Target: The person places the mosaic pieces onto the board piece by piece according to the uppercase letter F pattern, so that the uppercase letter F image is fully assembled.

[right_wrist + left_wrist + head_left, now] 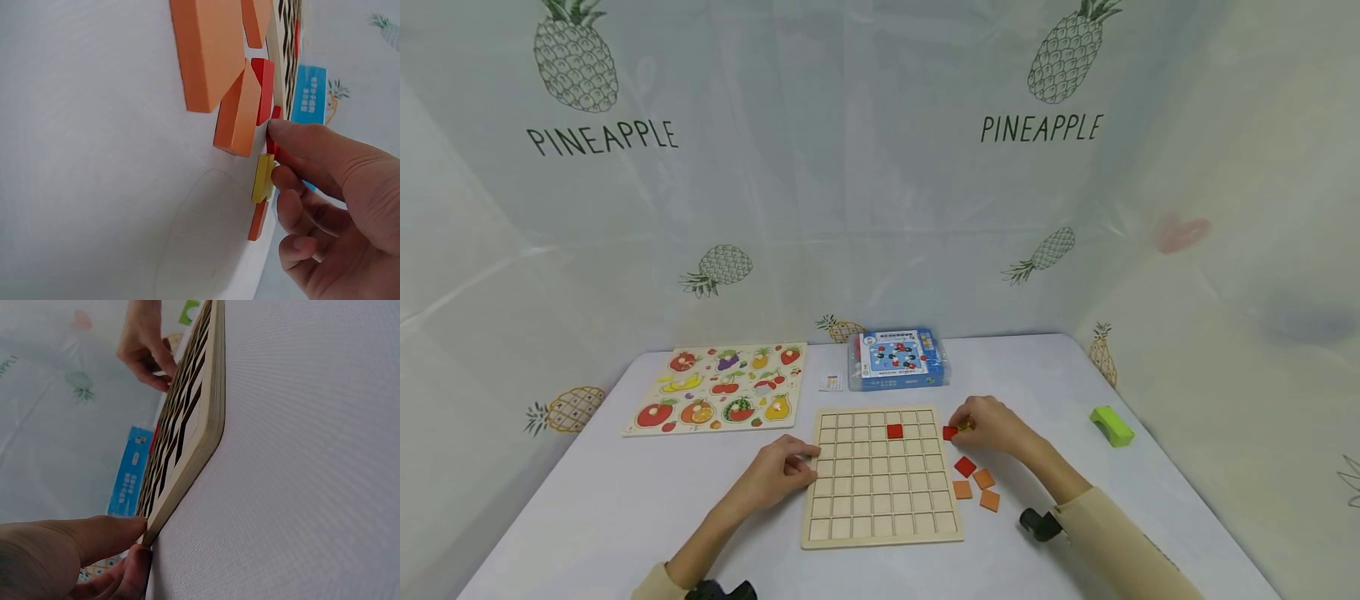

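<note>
A wooden grid board (882,542) lies flat on the table, with one red square tile (895,431) set in a cell of its second row. At the board's left edge, my left hand (772,473) pinches the rim between thumb (115,534) and fingers. Just off the board's right side, my right hand (992,423) pinches another red tile (950,433) between thumb and forefinger. A yellow tile (263,178) lies under that hand's curled fingers. Nearer to me are a loose red tile (966,467) and several orange tiles (990,500).
A fruit puzzle board (715,390) lies at the back left. Behind the grid board stands a blue-labelled plastic case (898,360) beside a small white card (831,382). A green arch block (1112,426) sits near the table's right edge. Pineapple-print sheeting (850,183) hangs behind.
</note>
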`<state>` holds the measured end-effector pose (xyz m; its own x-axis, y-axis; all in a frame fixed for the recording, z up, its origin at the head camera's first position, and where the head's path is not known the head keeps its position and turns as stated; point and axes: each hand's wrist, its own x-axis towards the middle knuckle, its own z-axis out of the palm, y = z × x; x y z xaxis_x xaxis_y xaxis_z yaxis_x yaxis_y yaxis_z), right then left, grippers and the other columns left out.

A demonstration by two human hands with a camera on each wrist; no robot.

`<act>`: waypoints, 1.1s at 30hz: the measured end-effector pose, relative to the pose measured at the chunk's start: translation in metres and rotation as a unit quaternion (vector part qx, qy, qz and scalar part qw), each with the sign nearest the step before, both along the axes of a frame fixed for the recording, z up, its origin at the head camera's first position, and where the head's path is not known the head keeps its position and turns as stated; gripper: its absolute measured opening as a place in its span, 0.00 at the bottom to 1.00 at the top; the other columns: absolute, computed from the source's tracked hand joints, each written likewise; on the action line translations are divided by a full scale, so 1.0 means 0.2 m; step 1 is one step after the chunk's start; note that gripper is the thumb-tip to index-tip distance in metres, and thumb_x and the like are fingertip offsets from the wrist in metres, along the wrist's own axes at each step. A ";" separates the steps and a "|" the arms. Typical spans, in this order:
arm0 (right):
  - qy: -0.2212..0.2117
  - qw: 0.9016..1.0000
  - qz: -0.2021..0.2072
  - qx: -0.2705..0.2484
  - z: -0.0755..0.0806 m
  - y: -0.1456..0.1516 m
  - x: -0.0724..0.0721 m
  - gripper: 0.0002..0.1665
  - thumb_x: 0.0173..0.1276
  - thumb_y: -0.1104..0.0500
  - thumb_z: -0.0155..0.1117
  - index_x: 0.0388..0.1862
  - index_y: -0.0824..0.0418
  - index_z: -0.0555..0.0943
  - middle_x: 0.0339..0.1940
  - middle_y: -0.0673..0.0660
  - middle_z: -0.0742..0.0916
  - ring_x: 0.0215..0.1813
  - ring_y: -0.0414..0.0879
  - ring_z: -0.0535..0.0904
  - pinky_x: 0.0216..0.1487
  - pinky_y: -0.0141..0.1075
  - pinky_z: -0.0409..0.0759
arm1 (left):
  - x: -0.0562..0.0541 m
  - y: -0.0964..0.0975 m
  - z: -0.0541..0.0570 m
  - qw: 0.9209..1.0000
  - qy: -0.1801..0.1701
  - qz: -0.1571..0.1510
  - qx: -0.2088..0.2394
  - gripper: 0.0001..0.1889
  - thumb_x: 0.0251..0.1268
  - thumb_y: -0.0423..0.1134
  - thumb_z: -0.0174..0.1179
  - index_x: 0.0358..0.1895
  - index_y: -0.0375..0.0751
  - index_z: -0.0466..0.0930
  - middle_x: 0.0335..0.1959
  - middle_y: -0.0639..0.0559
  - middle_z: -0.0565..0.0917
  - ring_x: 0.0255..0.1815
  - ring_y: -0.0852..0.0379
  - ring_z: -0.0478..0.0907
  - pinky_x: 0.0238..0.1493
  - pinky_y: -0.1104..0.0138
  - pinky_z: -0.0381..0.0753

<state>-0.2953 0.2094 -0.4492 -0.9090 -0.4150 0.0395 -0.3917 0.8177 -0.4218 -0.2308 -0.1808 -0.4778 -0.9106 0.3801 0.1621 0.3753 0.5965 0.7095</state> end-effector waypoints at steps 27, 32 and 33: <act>-0.006 1.000 -0.028 -0.002 0.00 -0.01 -0.01 0.10 0.55 0.57 0.77 0.36 0.56 0.88 0.32 0.48 0.84 0.34 0.41 0.74 0.34 0.29 0.76 | 0.00 0.00 0.00 1.000 -0.002 -0.003 -0.003 0.18 0.59 0.36 0.68 0.52 0.35 0.83 0.44 0.44 0.80 0.33 0.68 0.76 0.35 0.75 0.78; 0.003 1.000 -0.020 -0.002 0.02 -0.01 -0.02 0.10 0.55 0.57 0.77 0.37 0.54 0.88 0.33 0.47 0.85 0.35 0.42 0.74 0.36 0.30 0.76 | 0.00 0.00 0.00 1.000 0.000 -0.003 -0.003 0.18 0.59 0.36 0.68 0.52 0.35 0.83 0.44 0.44 0.81 0.34 0.68 0.77 0.35 0.75 0.78; 0.005 1.000 -0.018 -0.001 0.02 -0.01 -0.02 0.10 0.56 0.56 0.77 0.37 0.54 0.88 0.33 0.47 0.85 0.35 0.42 0.74 0.36 0.31 0.76 | 0.00 0.00 0.01 1.000 0.001 -0.003 -0.003 0.18 0.59 0.36 0.69 0.52 0.35 0.83 0.44 0.44 0.81 0.34 0.68 0.77 0.35 0.75 0.78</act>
<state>-0.2999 0.2067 -0.4449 -0.9226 -0.3827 0.0495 -0.3669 0.8304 -0.4193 -0.2316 -0.1802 -0.4767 -0.9082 0.3864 0.1609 0.3798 0.5992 0.7048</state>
